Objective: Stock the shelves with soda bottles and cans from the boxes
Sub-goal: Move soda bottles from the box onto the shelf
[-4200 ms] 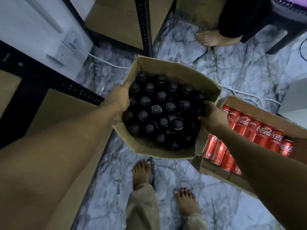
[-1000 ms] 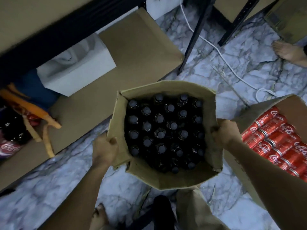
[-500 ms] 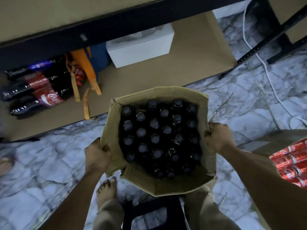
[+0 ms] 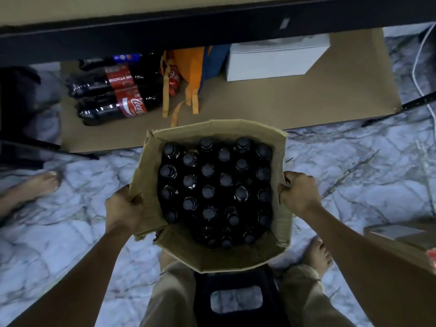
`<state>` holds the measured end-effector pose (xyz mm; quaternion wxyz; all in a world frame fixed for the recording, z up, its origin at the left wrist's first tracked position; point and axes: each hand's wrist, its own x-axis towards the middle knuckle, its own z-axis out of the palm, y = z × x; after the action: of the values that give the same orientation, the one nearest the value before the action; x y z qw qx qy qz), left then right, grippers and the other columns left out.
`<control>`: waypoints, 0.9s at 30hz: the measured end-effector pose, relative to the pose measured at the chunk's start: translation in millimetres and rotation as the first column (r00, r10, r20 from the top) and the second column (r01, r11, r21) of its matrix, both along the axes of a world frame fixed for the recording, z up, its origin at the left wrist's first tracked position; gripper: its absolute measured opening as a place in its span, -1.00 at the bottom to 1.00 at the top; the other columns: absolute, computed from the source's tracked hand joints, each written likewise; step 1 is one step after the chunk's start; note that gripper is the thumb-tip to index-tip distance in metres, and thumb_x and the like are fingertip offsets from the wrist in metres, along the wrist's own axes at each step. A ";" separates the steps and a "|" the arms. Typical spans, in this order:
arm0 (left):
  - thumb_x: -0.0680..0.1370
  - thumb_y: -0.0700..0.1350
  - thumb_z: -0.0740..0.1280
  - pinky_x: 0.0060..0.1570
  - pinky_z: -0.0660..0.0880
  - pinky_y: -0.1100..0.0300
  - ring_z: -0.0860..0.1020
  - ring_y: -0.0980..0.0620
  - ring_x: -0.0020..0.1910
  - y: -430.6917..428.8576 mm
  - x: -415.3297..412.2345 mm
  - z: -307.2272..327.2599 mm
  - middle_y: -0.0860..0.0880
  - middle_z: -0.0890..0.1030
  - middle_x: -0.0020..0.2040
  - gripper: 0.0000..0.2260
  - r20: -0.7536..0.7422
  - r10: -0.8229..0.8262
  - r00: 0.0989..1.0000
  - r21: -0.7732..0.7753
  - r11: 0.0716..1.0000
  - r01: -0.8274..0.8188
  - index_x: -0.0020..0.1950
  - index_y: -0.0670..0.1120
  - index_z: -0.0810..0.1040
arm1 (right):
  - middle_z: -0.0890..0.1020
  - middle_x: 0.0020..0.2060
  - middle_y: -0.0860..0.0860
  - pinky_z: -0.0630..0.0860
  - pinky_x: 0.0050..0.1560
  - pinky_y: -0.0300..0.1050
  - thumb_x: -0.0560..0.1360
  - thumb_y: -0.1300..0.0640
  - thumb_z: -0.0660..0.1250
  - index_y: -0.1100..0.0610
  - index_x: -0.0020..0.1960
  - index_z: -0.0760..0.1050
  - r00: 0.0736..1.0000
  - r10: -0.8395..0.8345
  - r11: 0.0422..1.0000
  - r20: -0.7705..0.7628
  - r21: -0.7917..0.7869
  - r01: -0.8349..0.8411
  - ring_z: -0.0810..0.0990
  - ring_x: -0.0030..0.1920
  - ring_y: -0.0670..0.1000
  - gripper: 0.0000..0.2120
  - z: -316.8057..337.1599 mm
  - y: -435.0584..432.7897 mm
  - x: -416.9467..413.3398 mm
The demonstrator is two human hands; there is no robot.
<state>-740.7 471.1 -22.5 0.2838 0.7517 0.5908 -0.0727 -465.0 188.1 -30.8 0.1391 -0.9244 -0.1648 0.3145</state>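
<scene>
- Soda bottles (image 4: 207, 192), dark with dark caps, stand upright and tightly packed in an open cardboard box (image 4: 282, 161), which we take as our landmark.
- Our left hand (image 4: 123, 208) grips the box's left flap, with the fingers curled round the cardboard edge.
- Our right hand (image 4: 299, 193) grips the rim of the box's right wall, with the fingers folded over it into a fist.
- We cannot tell whether the box rests on the marbled floor (image 4: 70, 232) or hangs from our hands.
- The box's near edge overlaps a black stool (image 4: 236, 296) between our knees.
- Beyond the box lies the lowest shelf (image 4: 283, 105), a brown board under a black beam (image 4: 165, 31).
- On that shelf, beyond and left of the box, large cola bottles (image 4: 113, 95) lie on their sides.
- Straight beyond the box slumps an orange and blue bag (image 4: 192, 69), and a white box (image 4: 276, 60) sits beyond and right.
- Well left of the box we see another person's bare foot (image 4: 30, 187).
- To the right of the box is a second carton (image 4: 401, 234).
</scene>
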 end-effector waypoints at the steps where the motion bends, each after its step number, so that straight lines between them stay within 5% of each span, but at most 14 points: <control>1: 0.50 -0.34 0.32 -0.23 0.30 0.12 0.45 -0.15 -0.23 2.8 -3.2 0.8 -0.10 0.48 -0.36 -0.96 0.005 0.009 1.000 0.001 1.000 -0.009 -0.13 -0.26 0.57 | 0.57 -0.38 0.14 0.38 -0.33 -0.11 0.48 0.22 0.34 0.06 -0.35 0.40 1.000 0.005 1.000 -0.002 0.007 -0.005 0.53 -0.32 0.19 -0.74 -0.4 4.7 -3.0; 7: 0.53 -0.26 0.35 -0.22 0.33 0.11 0.47 -0.18 -0.22 6.0 -7.1 4.0 -0.11 0.51 -0.32 -0.94 -0.025 -0.039 0.999 0.002 0.999 0.039 -0.05 -0.24 0.60 | 0.54 -0.41 0.18 0.32 -0.37 -0.09 0.48 0.25 0.38 0.29 -0.26 0.50 0.999 -0.005 0.999 0.040 0.050 0.003 0.50 -0.32 0.20 -0.83 -4.0 9.0 -8.1; 11: 0.55 -0.22 0.39 -0.21 0.37 0.15 0.52 -0.10 -0.16 -6.3 -4.7 8.0 -0.03 0.58 -0.28 -0.88 0.077 0.005 0.997 0.000 1.000 -0.005 0.08 -0.14 0.62 | 0.57 -0.36 0.08 0.31 -0.28 -0.16 0.48 0.22 0.43 0.23 -0.13 0.60 0.997 -0.033 0.996 0.066 0.088 0.027 0.50 -0.31 0.14 -0.93 -7.0 0.5 -6.3; 16: 0.55 -0.21 0.43 -0.35 0.38 0.51 0.58 0.36 -0.25 -8.3 0.0 18.0 0.03 0.66 0.00 -0.64 0.234 0.050 0.971 -0.010 0.999 -0.049 0.30 0.06 0.56 | 0.67 0.00 -0.02 0.47 -0.17 -0.24 0.51 0.18 0.46 0.07 0.38 0.52 0.983 -0.181 0.960 -0.007 0.216 0.178 0.64 -0.17 0.04 -0.56 2.6 -5.3 -6.6; 23: 0.56 -0.26 0.38 -0.27 0.41 0.54 0.64 0.11 -0.16 -19.9 7.9 34.1 0.03 0.65 0.03 -0.56 0.232 -0.069 0.970 -0.050 0.995 0.083 0.41 0.05 0.54 | 0.62 0.14 0.11 0.56 -0.04 -0.11 0.51 0.22 0.43 0.07 0.34 0.56 0.982 -0.080 0.967 0.171 0.254 0.035 0.66 -0.06 0.11 -0.60 20.4 -7.1 -16.2; 27: 0.48 -0.33 0.35 -0.01 0.60 0.02 0.61 -0.18 0.06 -40.6 11.6 38.6 -0.09 0.59 0.18 -0.58 0.185 -0.354 0.917 0.145 0.933 0.331 0.31 -0.03 0.58 | 0.53 0.07 0.12 0.62 -0.13 0.00 0.47 0.22 0.46 0.09 0.27 0.60 0.931 0.122 0.922 0.344 0.308 -0.234 0.59 -0.05 0.16 -0.64 30.9 12.3 -34.3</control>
<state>-729.1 430.5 16.1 0.2846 0.8615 0.4204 -0.0095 -499.3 200.5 0.1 0.2404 -0.9051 -0.3217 0.1392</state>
